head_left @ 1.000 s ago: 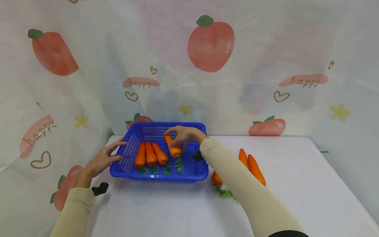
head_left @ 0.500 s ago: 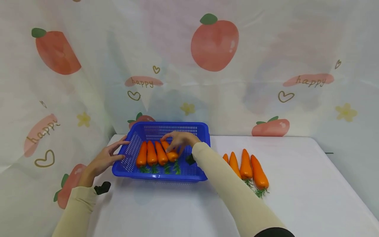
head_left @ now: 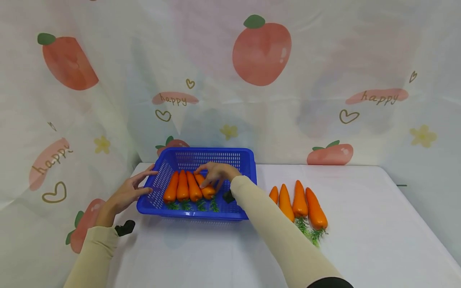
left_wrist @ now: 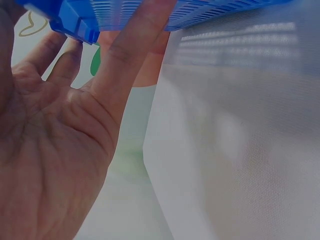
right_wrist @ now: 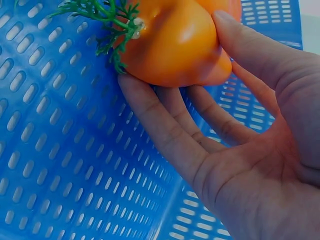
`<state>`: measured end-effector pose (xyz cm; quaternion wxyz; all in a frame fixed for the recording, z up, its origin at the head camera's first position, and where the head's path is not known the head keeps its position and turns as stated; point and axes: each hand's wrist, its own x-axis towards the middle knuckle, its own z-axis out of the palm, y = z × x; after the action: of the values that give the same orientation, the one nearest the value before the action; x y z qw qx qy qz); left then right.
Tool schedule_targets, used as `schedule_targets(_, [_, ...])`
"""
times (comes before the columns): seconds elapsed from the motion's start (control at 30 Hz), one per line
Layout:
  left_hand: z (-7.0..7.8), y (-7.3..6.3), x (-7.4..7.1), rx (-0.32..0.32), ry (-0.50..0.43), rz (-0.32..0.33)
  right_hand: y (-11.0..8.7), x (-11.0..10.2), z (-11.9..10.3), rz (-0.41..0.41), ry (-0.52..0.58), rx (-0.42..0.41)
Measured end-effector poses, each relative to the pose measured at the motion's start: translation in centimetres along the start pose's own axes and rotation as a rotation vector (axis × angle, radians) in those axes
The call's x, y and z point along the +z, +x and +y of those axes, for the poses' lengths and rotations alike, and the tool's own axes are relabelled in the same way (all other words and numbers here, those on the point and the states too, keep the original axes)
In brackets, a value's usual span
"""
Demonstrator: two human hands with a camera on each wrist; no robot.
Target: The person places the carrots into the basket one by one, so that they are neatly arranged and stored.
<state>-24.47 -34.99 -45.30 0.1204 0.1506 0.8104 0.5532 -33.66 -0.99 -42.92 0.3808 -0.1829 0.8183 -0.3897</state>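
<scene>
A blue plastic basket [head_left: 194, 216] with slotted walls stands on the table, holding several orange carrots [head_left: 183, 188] side by side, green tops toward the front. My right hand [head_left: 220, 173] reaches inside and grips the rightmost carrot [head_left: 208, 193]. Seen from the right wrist, the thumb lies on top of that carrot [right_wrist: 170, 45] and the other fingers of the hand [right_wrist: 235, 160] along its side, close over the slotted floor. At the basket's left end, my left hand [head_left: 124, 196] touches the rim with outstretched thumb and fingers; the left wrist view shows its spread palm [left_wrist: 55, 135].
Right of the basket, several more carrots [head_left: 299, 200] lie on the white table [head_left: 367, 224], partly behind my right sleeve [head_left: 277, 236]. A printed cloth [head_left: 273, 120] hangs behind and along the left side.
My right hand has lowered the carrot beside the others, and the row in the basket has shifted slightly left. The left hand has stayed at the rim.
</scene>
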Motion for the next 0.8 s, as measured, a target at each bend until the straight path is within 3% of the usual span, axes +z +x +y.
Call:
schedule_targets(0.43, [0.3, 0.0, 0.1, 0.001, 0.008, -0.002, -0.3, 0.2, -0.1, 0.013, -0.021, -0.002])
schedule_targets(0.8, [0.7, -0.2, 0.2, -0.001, 0.024, 0.004, -1.3, 0.4, -1.1, 0.012, -0.177, -0.008])
